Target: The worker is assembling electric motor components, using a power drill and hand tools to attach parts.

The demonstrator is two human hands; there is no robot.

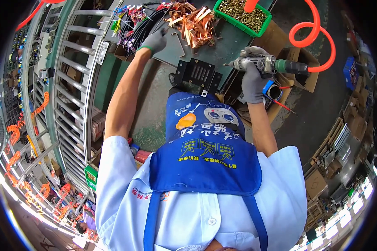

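Observation:
My right hand (253, 79), in a grey glove, is wrapped round an air drill (266, 65). The drill's chuck points left, and a red air hose joins its rear end. My left hand (154, 42), also gloved in grey, reaches to the black cables (148, 26), a finger stretched out towards their right end. Its other fingers are partly hidden. A black slotted metal bracket (200, 74) lies at the table's near edge, between my hands. Beyond it is a heap of copper strips (194, 25). A thin bent metal rod (179, 45) rests beside the left hand.
A green bin (262, 31) of small brass-coloured fasteners stands at the table's far right. The red coiled hose (316, 25) hangs on the right, above open cardboard boxes (299, 79). A roller conveyor (77, 62) runs along the left. Coloured wires (127, 21) lie at the far left.

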